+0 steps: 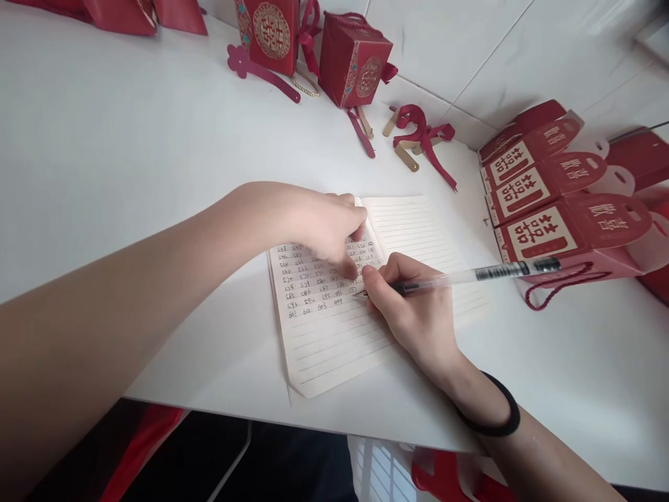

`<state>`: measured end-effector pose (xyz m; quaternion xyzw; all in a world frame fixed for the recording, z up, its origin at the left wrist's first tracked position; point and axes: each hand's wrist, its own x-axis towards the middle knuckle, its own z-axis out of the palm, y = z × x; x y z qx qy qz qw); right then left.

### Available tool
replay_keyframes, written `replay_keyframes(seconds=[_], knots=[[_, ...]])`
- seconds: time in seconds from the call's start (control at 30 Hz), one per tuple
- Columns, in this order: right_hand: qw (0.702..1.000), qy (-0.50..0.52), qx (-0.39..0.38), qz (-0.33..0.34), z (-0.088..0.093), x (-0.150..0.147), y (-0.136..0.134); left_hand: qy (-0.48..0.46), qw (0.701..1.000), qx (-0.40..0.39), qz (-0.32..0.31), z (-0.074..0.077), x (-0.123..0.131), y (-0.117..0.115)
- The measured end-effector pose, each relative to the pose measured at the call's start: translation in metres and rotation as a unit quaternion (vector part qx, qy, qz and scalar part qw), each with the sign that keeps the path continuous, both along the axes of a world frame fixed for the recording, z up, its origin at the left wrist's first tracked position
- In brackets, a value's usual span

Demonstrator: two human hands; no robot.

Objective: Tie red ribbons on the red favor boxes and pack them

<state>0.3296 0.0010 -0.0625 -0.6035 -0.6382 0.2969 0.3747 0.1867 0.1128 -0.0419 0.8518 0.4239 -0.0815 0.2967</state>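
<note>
An open lined notebook [334, 328] lies on the white table [104, 160], its left page filled with rows of handwritten numbers. My left hand [324, 226] rests on the upper part of that page, fingers curled down onto the paper. My right hand [412, 307] is closed around a clear-barrelled black pen [470, 277]. The pen's tip touches the left page just right of the last numbers. A black hair band [496, 411] circles my right wrist.
A stack of flat red gift boxes [548, 202] with gold characters lies at the right. Two assembled red boxes [355, 59] stand at the back, with red ribbons and tags [418, 136] scattered beside them. The table's front edge [313, 418] runs just below the notebook.
</note>
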Motion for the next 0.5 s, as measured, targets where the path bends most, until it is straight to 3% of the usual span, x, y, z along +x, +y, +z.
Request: replay_keyframes(seconds=[0.2, 0.5], knots=[[0.999, -0.041, 0.003, 0.005, -0.0019, -0.0008, 0.0004, 0.018, 1.0, -0.009, 0.001, 0.0031, -0.0003, -0.0015], [0.999, -0.048, -0.005, 0.005, -0.0029, -0.0001, -0.0004, -0.036, 0.999, 0.013, 0.01, -0.0032, 0.0017, -0.0006]])
